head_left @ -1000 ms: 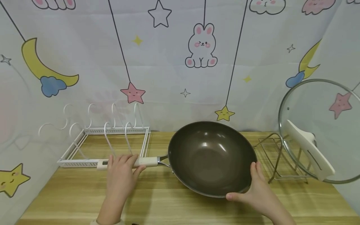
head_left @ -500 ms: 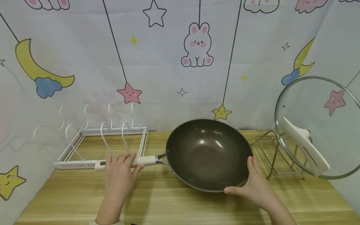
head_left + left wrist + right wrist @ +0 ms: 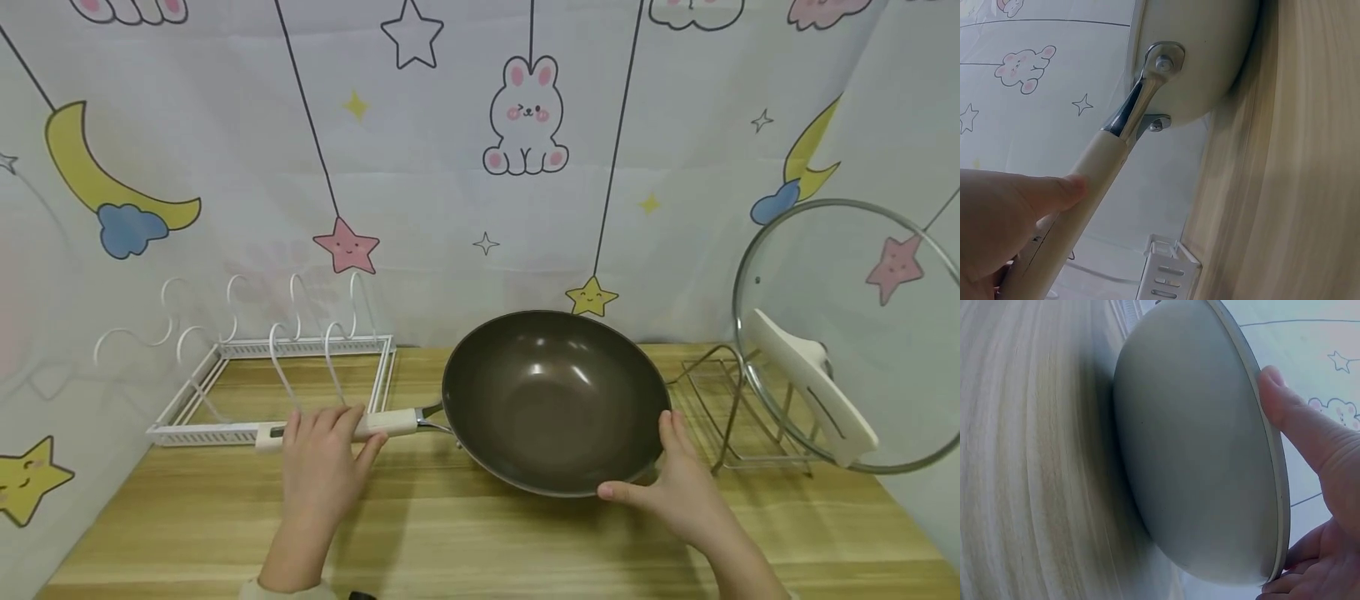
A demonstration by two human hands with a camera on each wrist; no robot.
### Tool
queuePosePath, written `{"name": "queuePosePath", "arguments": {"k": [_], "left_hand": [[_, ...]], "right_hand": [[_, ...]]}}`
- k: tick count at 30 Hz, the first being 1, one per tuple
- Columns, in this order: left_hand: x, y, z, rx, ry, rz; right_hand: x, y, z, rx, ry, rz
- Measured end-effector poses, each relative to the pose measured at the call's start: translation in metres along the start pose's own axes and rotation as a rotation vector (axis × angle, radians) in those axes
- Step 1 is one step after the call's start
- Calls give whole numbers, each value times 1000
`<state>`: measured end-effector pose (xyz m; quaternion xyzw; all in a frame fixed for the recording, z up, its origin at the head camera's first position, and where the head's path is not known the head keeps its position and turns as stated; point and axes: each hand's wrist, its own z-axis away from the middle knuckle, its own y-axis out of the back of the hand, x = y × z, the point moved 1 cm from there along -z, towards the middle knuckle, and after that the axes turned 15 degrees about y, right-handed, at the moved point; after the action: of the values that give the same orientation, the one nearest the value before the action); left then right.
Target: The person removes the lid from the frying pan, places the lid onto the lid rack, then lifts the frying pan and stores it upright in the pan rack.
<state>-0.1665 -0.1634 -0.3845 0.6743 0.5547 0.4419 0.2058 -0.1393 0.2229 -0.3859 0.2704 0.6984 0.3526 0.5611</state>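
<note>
A deep wok (image 3: 551, 408) with a dark brown inside tilts toward me in the middle of the head view. My left hand (image 3: 324, 467) grips its cream handle (image 3: 393, 422), the thumb lying along the handle in the left wrist view. At the wok's right side my right hand (image 3: 686, 492) holds the rim, with the thumb at the near edge and the fingers farther round. The right wrist view shows the pale outside (image 3: 1191, 444) of the wok low over the wood, and I cannot tell whether it touches. Two metal brackets (image 3: 1165, 62) join handle and wok.
Behind the handle stands a white rack (image 3: 206, 433) with several curved hooks. On the right a wire rack (image 3: 738, 417) holds a large glass lid (image 3: 885, 333) upright, its cream handle (image 3: 817, 392) facing me. A patterned cloth (image 3: 450, 167) hangs behind the wooden table (image 3: 465, 550).
The wok's near rim has moved away from me and its opening looks flatter. Both hands keep their hold on it. The whole head view has shifted slightly.
</note>
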Motion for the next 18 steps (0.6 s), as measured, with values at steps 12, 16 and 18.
{"name": "queuePosePath", "arguments": {"k": [12,16,18], "left_hand": [[6,1,2,-6,-14,-35],[6,2,2,-10,-4,-44],[6,3,2,-16,3,-48]], "right_hand": [[7,2,2,38,-27,-47],[8,3,-2,53,16,-48],[8,3,-3,57,31,-57]]}}
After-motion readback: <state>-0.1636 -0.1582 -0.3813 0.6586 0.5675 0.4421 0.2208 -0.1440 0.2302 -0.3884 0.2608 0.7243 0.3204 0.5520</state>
